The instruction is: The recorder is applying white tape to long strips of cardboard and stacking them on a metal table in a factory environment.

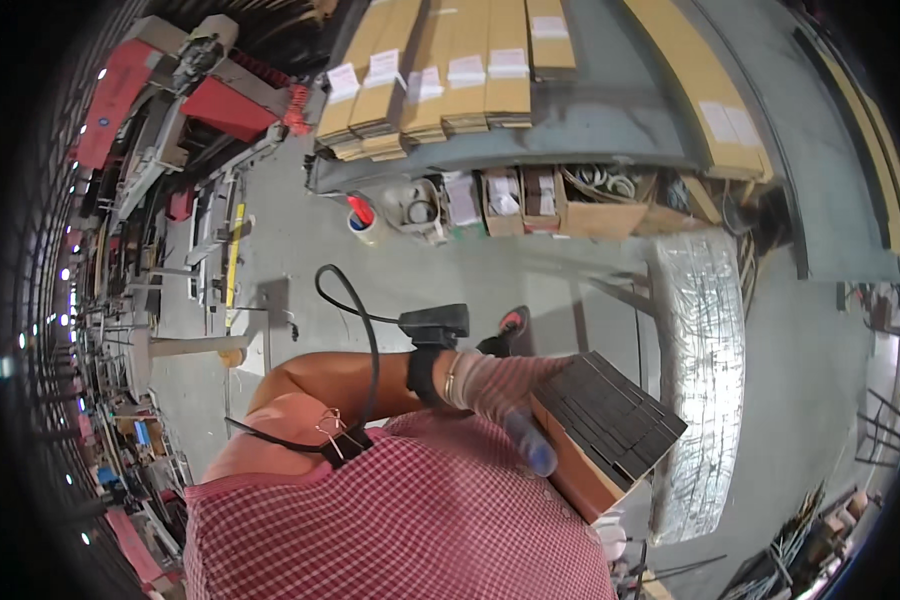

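My left hand (510, 398), in a striped knit glove with a blue thumb tip, grips the near left side of an open cardboard box (585, 460). Its thumb lies along the box's outer wall, and the other fingers are mostly hidden. Rows of flat black blocks (610, 415) fill the box closely, which is held tilted in front of my checked shirt. A black strap with a small black device (435, 325) sits on my left wrist, and a black cable runs from it toward my upper arm. My right hand cannot be seen.
Long cardboard bundles (460, 80) with paper labels lie on a grey table (610, 110). Beneath its edge stand small boxes (605, 215) and a white tub (362, 222). A silver-wrapped long bundle (705, 390) is beyond the box. Red machinery (235, 105) stands at far left.
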The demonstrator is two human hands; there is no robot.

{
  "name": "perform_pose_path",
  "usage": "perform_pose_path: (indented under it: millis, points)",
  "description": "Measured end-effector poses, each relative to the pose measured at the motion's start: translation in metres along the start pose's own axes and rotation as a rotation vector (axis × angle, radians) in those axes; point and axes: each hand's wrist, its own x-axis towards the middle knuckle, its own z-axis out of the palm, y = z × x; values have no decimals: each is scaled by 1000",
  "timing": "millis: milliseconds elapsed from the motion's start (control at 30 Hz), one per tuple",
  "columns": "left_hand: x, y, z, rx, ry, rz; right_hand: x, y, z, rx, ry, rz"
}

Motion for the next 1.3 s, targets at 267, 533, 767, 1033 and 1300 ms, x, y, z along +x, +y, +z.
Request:
perform_pose_path:
  millis: [267,533,767,1033,1300]
  points:
    - [11,103,-26,538,593,62,66,-68,-10,-83,-75,-177]
    - [57,368,-241,377,811,802,150,-533,52,-332,-443,-724]
    - [-4,379,-414,872,1360,620,100,-898,250,-55,-370,-1097]
    - [-116,271,-477,1971,1859,-280,137,-799,201,-292,-502,-775]
    - [-132,285,-502,2259,1561,-467,268,-633,-191,329,507,-759]
